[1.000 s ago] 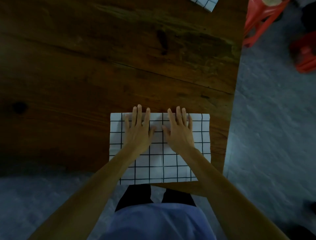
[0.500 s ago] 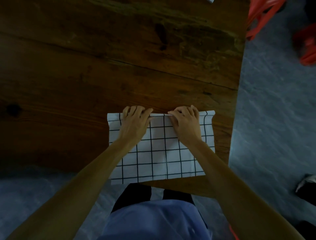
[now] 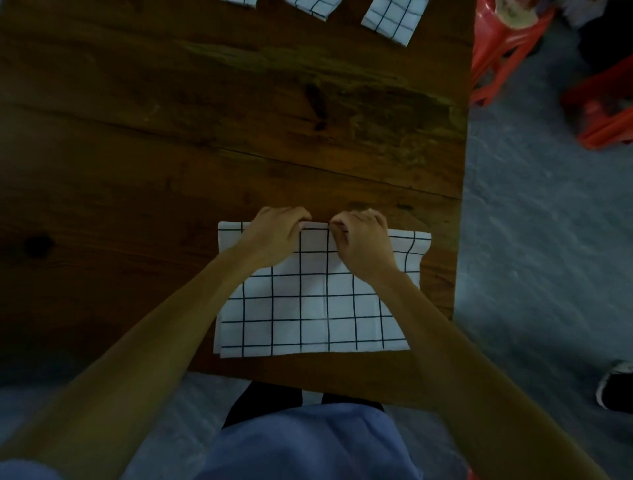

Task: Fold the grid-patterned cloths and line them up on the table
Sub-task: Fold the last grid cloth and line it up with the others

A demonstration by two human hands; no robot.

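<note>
A white cloth with a black grid lies folded on the near right part of the dark wooden table, its near edge close to the table's front edge. My left hand and my right hand sit side by side at the cloth's far edge, fingers curled and pinching that edge near its middle. The far right corner of the cloth is slightly rippled. Three folded grid cloths lie in a row at the far edge of the table: one at the right, one in the middle, one at the left, all cut off by the frame.
The table's right edge runs just beside the cloth, with grey floor beyond. Red plastic stools stand at the far right. A dark shoe shows at the right edge. My legs and blue garment are below the table's front edge.
My hands went from lying flat and spread on the cloth to curling their fingers and pinching its far edge. The view tilted up, so the row of folded cloths shows now.
</note>
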